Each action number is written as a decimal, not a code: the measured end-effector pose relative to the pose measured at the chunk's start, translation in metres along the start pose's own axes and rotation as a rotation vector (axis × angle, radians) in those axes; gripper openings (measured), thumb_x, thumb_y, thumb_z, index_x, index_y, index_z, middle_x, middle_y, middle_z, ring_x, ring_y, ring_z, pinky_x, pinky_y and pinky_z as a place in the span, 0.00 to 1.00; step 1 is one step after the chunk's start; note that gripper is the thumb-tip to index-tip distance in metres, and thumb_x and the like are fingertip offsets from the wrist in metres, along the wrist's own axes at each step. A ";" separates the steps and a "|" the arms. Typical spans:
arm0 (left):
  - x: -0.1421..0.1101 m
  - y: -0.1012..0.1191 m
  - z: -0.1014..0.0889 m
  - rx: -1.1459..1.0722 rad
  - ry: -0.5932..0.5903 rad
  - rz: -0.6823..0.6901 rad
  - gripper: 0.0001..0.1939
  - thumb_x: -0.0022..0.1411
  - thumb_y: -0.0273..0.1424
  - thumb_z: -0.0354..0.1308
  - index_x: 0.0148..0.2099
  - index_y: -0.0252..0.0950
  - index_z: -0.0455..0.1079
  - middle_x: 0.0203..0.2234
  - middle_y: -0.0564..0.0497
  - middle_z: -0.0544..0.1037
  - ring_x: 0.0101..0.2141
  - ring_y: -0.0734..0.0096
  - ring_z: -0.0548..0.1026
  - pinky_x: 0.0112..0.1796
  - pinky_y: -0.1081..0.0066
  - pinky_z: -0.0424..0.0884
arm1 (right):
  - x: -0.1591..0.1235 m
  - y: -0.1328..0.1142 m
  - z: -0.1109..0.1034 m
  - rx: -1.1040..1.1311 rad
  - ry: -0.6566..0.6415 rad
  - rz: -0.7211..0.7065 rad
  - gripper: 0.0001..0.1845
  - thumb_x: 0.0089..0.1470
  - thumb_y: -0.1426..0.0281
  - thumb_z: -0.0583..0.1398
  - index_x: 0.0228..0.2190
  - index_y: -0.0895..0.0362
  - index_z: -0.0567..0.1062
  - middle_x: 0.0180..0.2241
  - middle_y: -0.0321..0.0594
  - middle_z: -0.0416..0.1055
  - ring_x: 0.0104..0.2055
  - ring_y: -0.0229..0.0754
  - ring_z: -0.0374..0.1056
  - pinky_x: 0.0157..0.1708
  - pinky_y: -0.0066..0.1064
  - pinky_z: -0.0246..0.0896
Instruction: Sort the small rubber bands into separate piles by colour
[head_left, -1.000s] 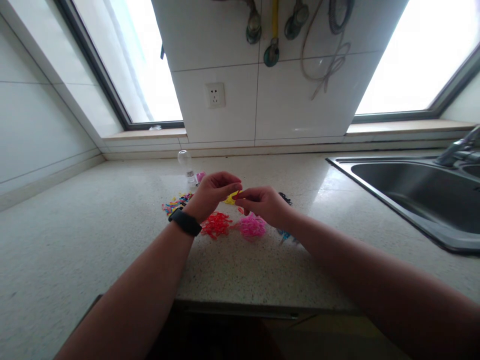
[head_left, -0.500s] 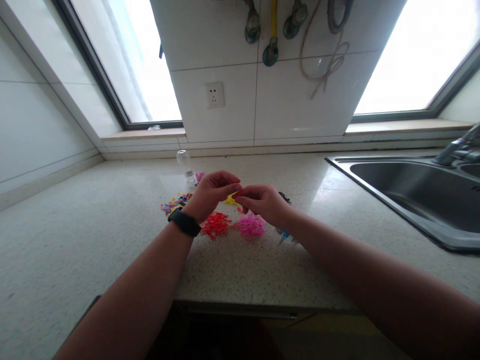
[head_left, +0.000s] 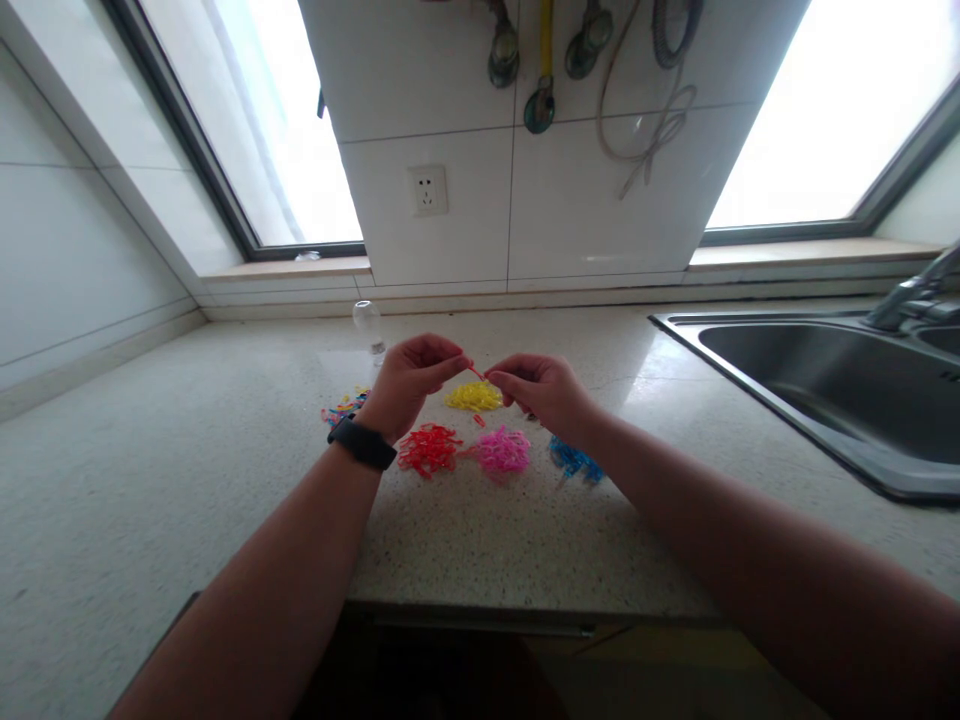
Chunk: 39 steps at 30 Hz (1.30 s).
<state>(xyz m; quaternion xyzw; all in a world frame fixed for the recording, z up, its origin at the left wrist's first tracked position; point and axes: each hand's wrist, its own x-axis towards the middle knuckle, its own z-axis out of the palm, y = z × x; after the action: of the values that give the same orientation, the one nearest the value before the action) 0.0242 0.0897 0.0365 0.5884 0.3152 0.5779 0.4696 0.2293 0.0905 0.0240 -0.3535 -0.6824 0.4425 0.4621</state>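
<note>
A thin red rubber band (head_left: 476, 371) is stretched between the fingertips of both hands above the counter. My left hand (head_left: 414, 382), with a black watch on its wrist, pinches one end. My right hand (head_left: 546, 392) pinches the other end. Just beneath the hands lies a pile of yellow bands (head_left: 472, 397). Nearer to me are a red pile (head_left: 429, 450) and a pink pile (head_left: 503, 452), with one loose red piece (head_left: 478, 420) behind them. A blue pile (head_left: 574, 460) is partly covered by my right wrist. Mixed-colour bands (head_left: 343, 408) show left of my left hand.
Behind my left hand stands a clear bottle-like container (head_left: 367, 325). A steel sink (head_left: 810, 400) with a faucet (head_left: 915, 290) is set into the speckled counter (head_left: 465, 540) on the right. The tiled wall behind carries a socket (head_left: 428, 190) and pipe valves (head_left: 540, 105).
The hands have moved apart from nearly touching, drawing the red band out between them. The yellow pile and more of the blue one now show. My left hand covers the pink object near the bottle.
</note>
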 end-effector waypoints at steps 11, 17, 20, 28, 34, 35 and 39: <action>-0.003 0.002 0.005 0.022 -0.058 -0.010 0.12 0.49 0.33 0.74 0.32 0.36 0.74 0.27 0.53 0.81 0.24 0.80 0.71 0.26 0.77 0.64 | -0.002 0.001 -0.001 -0.080 -0.057 0.002 0.19 0.50 0.54 0.67 0.35 0.57 0.81 0.22 0.34 0.70 0.21 0.31 0.56 0.20 0.27 0.50; -0.002 0.001 0.004 0.063 -0.063 -0.022 0.14 0.49 0.35 0.74 0.33 0.36 0.74 0.28 0.52 0.81 0.24 0.80 0.71 0.25 0.77 0.64 | -0.002 -0.002 -0.005 -0.129 -0.026 -0.019 0.19 0.50 0.53 0.67 0.34 0.57 0.80 0.22 0.35 0.70 0.23 0.33 0.59 0.21 0.28 0.53; -0.001 0.001 0.003 0.062 -0.057 -0.025 0.13 0.49 0.35 0.74 0.33 0.36 0.75 0.27 0.53 0.81 0.23 0.81 0.69 0.23 0.77 0.60 | -0.001 -0.004 -0.012 -0.137 0.009 -0.028 0.19 0.51 0.53 0.67 0.34 0.57 0.81 0.22 0.34 0.70 0.22 0.33 0.59 0.21 0.29 0.52; -0.003 0.001 -0.001 0.128 -0.105 -0.010 0.11 0.53 0.33 0.73 0.36 0.36 0.77 0.29 0.51 0.81 0.26 0.79 0.72 0.27 0.77 0.66 | 0.000 -0.016 -0.028 -0.111 0.039 -0.047 0.18 0.51 0.54 0.67 0.35 0.57 0.80 0.21 0.33 0.69 0.20 0.31 0.55 0.19 0.28 0.48; -0.002 -0.002 -0.005 0.236 -0.164 0.010 0.12 0.55 0.36 0.72 0.38 0.35 0.78 0.32 0.49 0.81 0.32 0.75 0.76 0.36 0.73 0.71 | 0.000 -0.028 -0.047 -0.181 -0.045 -0.031 0.16 0.50 0.56 0.68 0.33 0.56 0.81 0.21 0.34 0.70 0.22 0.33 0.59 0.20 0.28 0.52; -0.002 -0.002 -0.006 0.269 -0.171 0.020 0.12 0.55 0.36 0.72 0.38 0.35 0.78 0.33 0.49 0.81 0.33 0.74 0.76 0.37 0.72 0.72 | 0.001 -0.028 -0.050 -0.199 -0.065 -0.029 0.16 0.50 0.56 0.68 0.33 0.56 0.81 0.21 0.34 0.70 0.22 0.33 0.60 0.20 0.28 0.52; 0.000 -0.004 -0.008 0.389 -0.217 0.037 0.12 0.57 0.37 0.71 0.39 0.34 0.79 0.31 0.49 0.80 0.32 0.74 0.75 0.36 0.73 0.71 | 0.002 -0.024 -0.056 -0.235 -0.107 -0.023 0.15 0.51 0.58 0.68 0.33 0.57 0.81 0.21 0.35 0.71 0.23 0.33 0.62 0.21 0.28 0.53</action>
<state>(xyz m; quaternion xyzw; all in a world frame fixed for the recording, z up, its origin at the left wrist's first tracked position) 0.0170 0.0924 0.0317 0.7323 0.3575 0.4479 0.3679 0.2793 0.0995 0.0568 -0.3733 -0.7572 0.3726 0.3853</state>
